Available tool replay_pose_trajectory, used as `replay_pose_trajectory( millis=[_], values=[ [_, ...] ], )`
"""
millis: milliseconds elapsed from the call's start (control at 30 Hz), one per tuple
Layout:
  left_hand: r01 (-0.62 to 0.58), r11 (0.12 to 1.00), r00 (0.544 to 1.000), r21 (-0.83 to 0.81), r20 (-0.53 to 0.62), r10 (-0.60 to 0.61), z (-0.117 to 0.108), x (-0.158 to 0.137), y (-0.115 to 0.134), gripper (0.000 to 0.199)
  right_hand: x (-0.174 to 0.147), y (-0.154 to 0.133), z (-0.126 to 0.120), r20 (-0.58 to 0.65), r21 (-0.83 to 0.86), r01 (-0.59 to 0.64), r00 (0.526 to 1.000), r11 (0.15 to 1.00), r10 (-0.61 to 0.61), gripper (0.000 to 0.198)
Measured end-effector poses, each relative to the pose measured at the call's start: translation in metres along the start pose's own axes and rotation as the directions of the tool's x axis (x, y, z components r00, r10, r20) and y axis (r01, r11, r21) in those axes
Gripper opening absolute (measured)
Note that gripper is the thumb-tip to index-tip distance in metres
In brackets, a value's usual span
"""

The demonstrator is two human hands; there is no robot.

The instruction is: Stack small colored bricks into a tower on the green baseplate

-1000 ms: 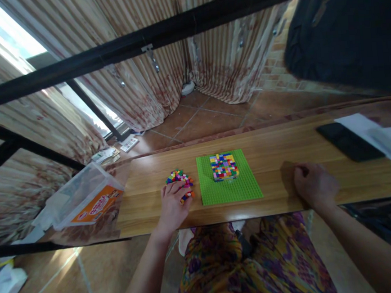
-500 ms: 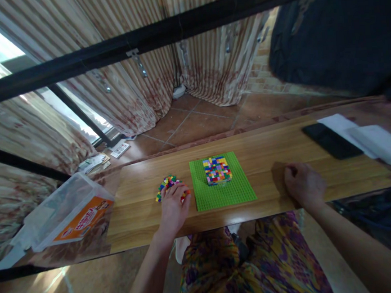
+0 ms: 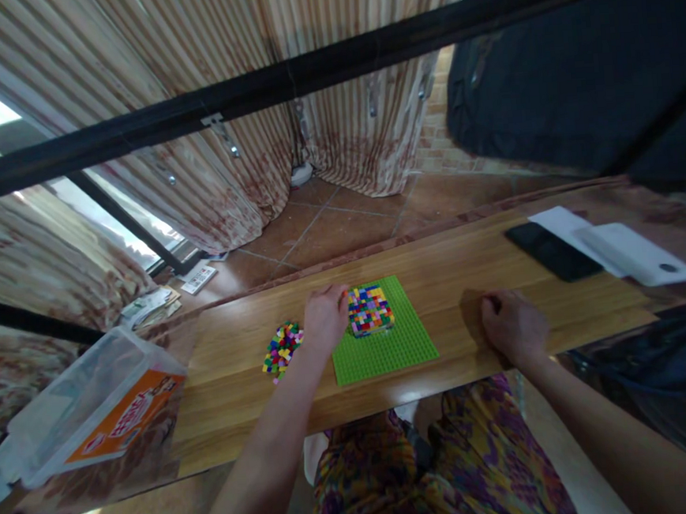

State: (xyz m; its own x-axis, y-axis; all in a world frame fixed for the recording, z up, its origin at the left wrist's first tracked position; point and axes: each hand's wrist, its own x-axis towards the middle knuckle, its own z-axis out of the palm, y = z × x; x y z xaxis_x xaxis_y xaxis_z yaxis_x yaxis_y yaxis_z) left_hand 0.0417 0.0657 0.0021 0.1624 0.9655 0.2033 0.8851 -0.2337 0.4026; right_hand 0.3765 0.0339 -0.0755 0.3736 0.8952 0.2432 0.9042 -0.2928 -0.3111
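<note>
My left hand (image 3: 326, 318) is at the left side of a multicoloured block of toy bricks (image 3: 371, 312). Its fingers are pinched together, and a small orange-red toy brick (image 3: 344, 293) shows at the fingertips. The block stands on a green studded baseplate (image 3: 409, 343), near its far edge. A heap of loose small toy bricks (image 3: 281, 349) lies on the wooden table to the left of the baseplate, partly behind my left forearm. My right hand (image 3: 515, 326) rests on the table to the right of the baseplate, curled into a fist with nothing visible in it.
A clear plastic box (image 3: 102, 403) with an orange label stands beyond the left end of the wooden table (image 3: 223, 393). At the right lie a black phone (image 3: 553, 251) and white flat items (image 3: 633, 252). A dark metal bar (image 3: 328, 68) crosses the view beyond the table.
My left hand has moved from the loose heap up and right to the brick block. My right hand stays resting in a fist. The view has shifted slightly.
</note>
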Motion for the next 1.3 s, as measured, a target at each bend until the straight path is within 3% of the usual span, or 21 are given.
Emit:
replay_pose_trajectory(
  millis=[200,500,767,933,1167,1300],
  values=[
    [-0.034,0.981,0.992,0.192,0.128,0.010,-0.008,0.008,0.011,0.024,-0.001,-0.002,0.000,-0.007,-0.004,-0.009,1.000,1.000,0.009,0.035],
    [-0.038,0.978,0.988,0.206,0.154,0.006,-0.007,0.013,0.014,0.028,0.000,0.000,0.001,-0.021,0.015,-0.009,1.000,1.000,0.009,0.035],
    [-0.024,0.996,0.995,0.085,0.101,0.015,0.000,0.012,0.007,0.027,-0.001,-0.002,-0.001,-0.011,0.018,-0.017,1.000,1.000,0.017,0.035],
    [0.027,0.995,0.995,-0.100,0.097,-0.018,0.003,0.013,-0.004,0.033,0.000,-0.001,0.000,-0.014,0.016,-0.015,1.000,1.000,0.015,0.035],
    [0.119,0.933,0.993,-0.339,0.064,-0.104,0.009,0.022,-0.014,0.030,0.000,-0.001,0.000,-0.005,0.014,-0.009,1.000,1.000,0.009,0.037],
    [0.156,0.887,0.987,-0.435,0.109,-0.120,0.020,0.025,-0.016,0.029,0.000,-0.001,0.000,-0.011,0.009,-0.008,1.000,1.000,0.008,0.036]
  ],
)
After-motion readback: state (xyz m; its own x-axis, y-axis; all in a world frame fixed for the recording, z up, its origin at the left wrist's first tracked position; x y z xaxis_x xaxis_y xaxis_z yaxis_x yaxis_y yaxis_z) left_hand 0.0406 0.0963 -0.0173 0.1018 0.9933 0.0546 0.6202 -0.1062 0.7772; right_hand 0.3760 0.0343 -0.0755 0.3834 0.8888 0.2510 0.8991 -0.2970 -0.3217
